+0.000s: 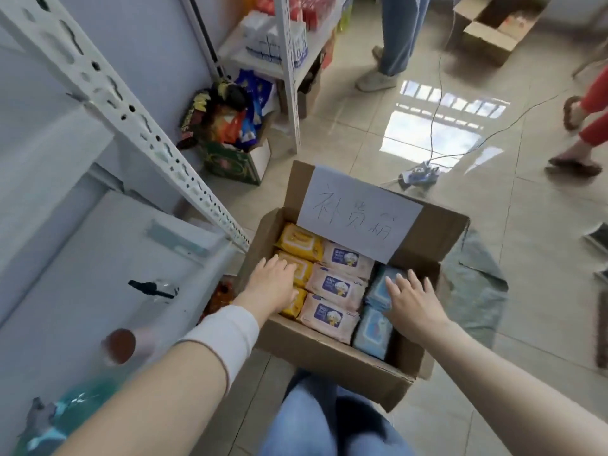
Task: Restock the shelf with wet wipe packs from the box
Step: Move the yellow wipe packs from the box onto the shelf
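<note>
An open cardboard box (pixel 332 360) stands on the floor before my knees, a handwritten paper sheet (pixel 358 215) taped to its far flap. Inside lie yellow wipe packs (pixel 301 243) on the left, pink packs (pixel 335 286) in the middle and blue packs (pixel 373 332) on the right. My left hand (pixel 271 284) reaches in, its fingers laid over the middle yellow pack. Over the blue packs my right hand (pixel 413 302) spreads with straight fingers, touching or just above them. The white shelf (pixel 98 258) is at my left.
A white perforated shelf post (pixel 138 123) slants across the left. Snack bags in a green carton (pixel 230 133) sit by a second rack (pixel 289 60). A power strip and cables (pixel 419 174) lie on the tiles. Other people's legs stand behind; another open box (pixel 493 34) is far right.
</note>
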{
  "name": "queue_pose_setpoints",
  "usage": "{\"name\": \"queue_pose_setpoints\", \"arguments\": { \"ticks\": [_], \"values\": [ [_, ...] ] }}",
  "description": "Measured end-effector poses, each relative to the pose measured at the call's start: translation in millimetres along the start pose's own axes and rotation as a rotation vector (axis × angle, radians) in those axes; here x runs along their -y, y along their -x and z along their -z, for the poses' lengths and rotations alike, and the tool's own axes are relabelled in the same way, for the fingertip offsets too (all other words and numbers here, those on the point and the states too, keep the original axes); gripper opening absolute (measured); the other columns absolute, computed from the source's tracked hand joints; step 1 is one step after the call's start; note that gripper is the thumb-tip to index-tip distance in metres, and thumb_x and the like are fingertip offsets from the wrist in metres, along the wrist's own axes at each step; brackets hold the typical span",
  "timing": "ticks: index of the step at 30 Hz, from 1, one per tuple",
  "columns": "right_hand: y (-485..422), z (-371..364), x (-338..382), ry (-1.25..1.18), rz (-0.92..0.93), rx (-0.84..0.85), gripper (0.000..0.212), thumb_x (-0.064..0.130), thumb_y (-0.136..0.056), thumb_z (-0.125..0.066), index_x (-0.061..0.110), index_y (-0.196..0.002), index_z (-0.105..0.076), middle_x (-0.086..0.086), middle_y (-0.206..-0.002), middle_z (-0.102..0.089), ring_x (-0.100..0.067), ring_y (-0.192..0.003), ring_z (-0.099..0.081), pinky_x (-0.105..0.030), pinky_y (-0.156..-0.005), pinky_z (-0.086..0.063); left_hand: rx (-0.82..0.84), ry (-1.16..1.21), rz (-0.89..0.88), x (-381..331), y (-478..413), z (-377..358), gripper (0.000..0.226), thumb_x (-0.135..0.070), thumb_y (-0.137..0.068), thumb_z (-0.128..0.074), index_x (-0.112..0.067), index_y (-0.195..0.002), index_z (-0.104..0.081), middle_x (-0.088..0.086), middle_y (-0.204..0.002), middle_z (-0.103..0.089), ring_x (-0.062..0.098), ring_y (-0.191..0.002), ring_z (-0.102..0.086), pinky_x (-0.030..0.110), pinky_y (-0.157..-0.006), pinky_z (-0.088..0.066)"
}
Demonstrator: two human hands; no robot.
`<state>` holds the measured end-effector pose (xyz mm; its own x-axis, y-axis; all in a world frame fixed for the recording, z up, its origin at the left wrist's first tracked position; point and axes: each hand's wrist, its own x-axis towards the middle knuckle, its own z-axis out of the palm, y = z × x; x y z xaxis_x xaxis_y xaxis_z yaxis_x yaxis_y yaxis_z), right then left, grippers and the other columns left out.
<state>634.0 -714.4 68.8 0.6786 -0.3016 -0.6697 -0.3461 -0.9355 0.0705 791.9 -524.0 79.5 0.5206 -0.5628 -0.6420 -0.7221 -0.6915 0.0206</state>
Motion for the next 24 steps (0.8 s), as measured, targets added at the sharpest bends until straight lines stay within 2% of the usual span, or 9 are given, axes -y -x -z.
{"name": "queue_pose_setpoints", "arguments": {
  "ticks": [6,10,12,14,16,18,21,24],
  "values": [
    [-48,-58,36,-0.218,0.019,0.185,0.069,0.043,-0.096,-0.038,0.013,-0.151,-0.009,-0.008,-0.157,-0.015,-0.028,-0.146,-0.008,-0.040,-0.118,-0.012,0.174,0.243,0.106,10,-70,-64,0.060,-0.043,-0.092,-0.047,-0.014,-0.142,-0.032,0.008,-0.145,-0.040,0.026,-0.135,-0.034,0.039,-0.111,-0.028],
    [-127,-94,67,-0.527,-0.002,0.216,0.068,0.046,-0.094,-0.043,0.014,-0.149,-0.017,-0.009,-0.151,-0.030,-0.025,-0.139,-0.029,-0.033,-0.110,-0.028,0.221,0.460,0.280,29,-145,-117,0.070,-0.039,-0.092,-0.051,-0.013,-0.148,-0.019,0.012,-0.152,-0.026,0.030,-0.139,-0.027,0.040,-0.112,-0.026],
    [-178,-109,81,-0.715,-0.025,0.182,0.065,0.043,-0.094,-0.047,0.015,-0.147,-0.021,-0.010,-0.146,-0.037,-0.025,-0.133,-0.039,-0.034,-0.103,-0.036,0.202,0.562,0.390,41,-186,-144,0.074,-0.037,-0.090,-0.055,-0.015,-0.148,-0.015,0.015,-0.153,-0.019,0.033,-0.141,-0.023,0.042,-0.113,-0.023],
    [-229,-114,94,-0.883,-0.020,0.098,0.064,0.036,-0.092,-0.053,0.016,-0.146,-0.024,-0.010,-0.146,-0.039,-0.024,-0.131,-0.041,-0.033,-0.103,-0.036,0.150,0.609,0.458,53,-221,-169,0.075,-0.037,-0.089,-0.057,-0.013,-0.147,-0.016,0.016,-0.151,-0.022,0.035,-0.139,-0.025,0.043,-0.112,-0.024],
    [-274,-113,107,-0.986,-0.029,-0.027,0.064,0.030,-0.091,-0.057,0.014,-0.145,-0.027,-0.011,-0.143,-0.041,-0.024,-0.130,-0.042,-0.029,-0.103,-0.035,0.089,0.619,0.467,60,-244,-191,0.075,-0.037,-0.088,-0.057,-0.013,-0.147,-0.016,0.015,-0.149,-0.027,0.034,-0.137,-0.026,0.043,-0.111,-0.026],
    [-307,-110,119,-1.042,-0.098,-0.122,0.068,0.032,-0.090,-0.057,0.012,-0.146,-0.024,-0.014,-0.143,-0.039,-0.026,-0.129,-0.040,-0.030,-0.102,-0.037,0.050,0.620,0.479,62,-258,-206,0.078,-0.037,-0.089,-0.056,-0.013,-0.148,-0.013,0.014,-0.148,-0.026,0.033,-0.137,-0.024,0.042,-0.111,-0.025],
    [-336,-112,133,-1.123,-0.271,-0.113,0.083,0.041,-0.086,-0.061,0.008,-0.147,-0.017,-0.016,-0.147,-0.030,-0.029,-0.135,-0.032,-0.034,-0.105,-0.034,-0.024,0.585,0.538,54,-268,-217,0.082,-0.038,-0.089,-0.056,-0.009,-0.149,-0.008,0.016,-0.144,-0.028,0.032,-0.134,-0.023,0.037,-0.108,-0.026],
    [-348,-108,138,-1.221,-0.389,-0.082,0.101,0.047,-0.076,-0.070,0.000,-0.145,-0.014,-0.016,-0.147,-0.033,-0.031,-0.134,-0.037,-0.038,-0.106,-0.036,-0.073,0.548,0.587,50,-271,-220,0.091,-0.042,-0.085,-0.062,-0.009,-0.149,-0.007,0.017,-0.141,-0.034,0.032,-0.131,-0.028,0.038,-0.107,-0.027]
  ]
}}
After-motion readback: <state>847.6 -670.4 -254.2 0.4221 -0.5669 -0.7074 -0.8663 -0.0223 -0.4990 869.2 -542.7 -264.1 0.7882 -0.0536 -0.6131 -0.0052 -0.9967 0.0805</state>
